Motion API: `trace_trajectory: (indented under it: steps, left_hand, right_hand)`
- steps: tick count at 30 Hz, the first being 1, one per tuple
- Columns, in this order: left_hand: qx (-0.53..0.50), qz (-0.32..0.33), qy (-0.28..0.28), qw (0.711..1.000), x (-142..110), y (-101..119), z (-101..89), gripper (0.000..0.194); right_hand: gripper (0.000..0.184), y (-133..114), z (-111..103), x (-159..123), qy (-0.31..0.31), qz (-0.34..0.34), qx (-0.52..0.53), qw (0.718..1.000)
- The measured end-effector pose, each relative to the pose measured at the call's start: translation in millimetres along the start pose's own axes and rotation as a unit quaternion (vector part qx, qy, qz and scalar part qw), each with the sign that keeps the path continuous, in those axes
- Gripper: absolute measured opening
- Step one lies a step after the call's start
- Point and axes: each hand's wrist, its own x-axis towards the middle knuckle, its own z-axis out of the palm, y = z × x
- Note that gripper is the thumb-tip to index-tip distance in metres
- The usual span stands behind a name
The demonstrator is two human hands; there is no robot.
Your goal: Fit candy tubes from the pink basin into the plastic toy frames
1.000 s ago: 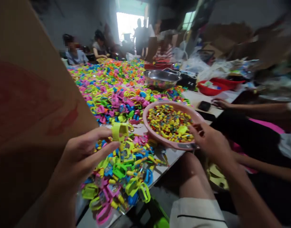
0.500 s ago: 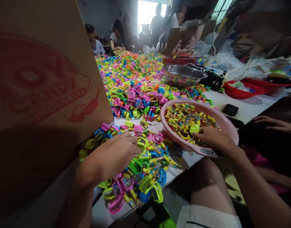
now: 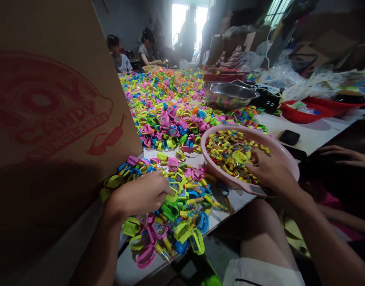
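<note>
My left hand (image 3: 149, 192) is over a pile of bright plastic toy watches (image 3: 184, 231) at the near table edge. Its fingers curl down and inward, and what they hold, if anything, is hidden. Small candy tubes with yellow ends (image 3: 213, 202) lie among these watches. My right hand (image 3: 268, 171) reaches over the near rim of a pink bowl (image 3: 285, 163) full of similar small yellow-ended tubes (image 3: 224, 145). Thumb and forefinger are bent and apart, with their tips down at the tubes. A yellow-green piece (image 3: 239, 156), apparently a toy watch, lies in the bowl just left of these fingers.
A tall printed cardboard box (image 3: 66, 119) walls off the left side. A larger heap of toy watches (image 3: 170, 91) spreads behind. A metal bowl (image 3: 231, 93), a black phone-like object (image 3: 289, 137) and red basins (image 3: 304, 113) stand right. Another person's hand (image 3: 346, 155) rests at right.
My right hand has let go of the yellow-green piece, which now lies among the tubes. The left hand has drawn slightly back toward me, its fingers curled lower.
</note>
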Motion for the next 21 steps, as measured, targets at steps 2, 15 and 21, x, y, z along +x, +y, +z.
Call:
trace_trajectory:
  steps: [2, 15, 21]
  left_hand:
    - [-0.027, -0.010, -0.028, 0.999, 0, -2, -3.1, 0.043]
    - [-0.054, -0.141, 0.038, 0.988, -16, -12, -22.7, 0.035]
    - [-0.064, -0.130, 0.031, 0.989, -17, -16, -21.8, 0.033]
  right_hand:
    - [0.047, -4, -10, -11, 0.045, -0.029, 0.046, 0.998]
    - [0.025, -151, 31, -174, 0.096, -0.321, 0.402, 0.852]
    - [0.025, -155, 59, -176, 0.076, -0.342, 0.388, 0.852]
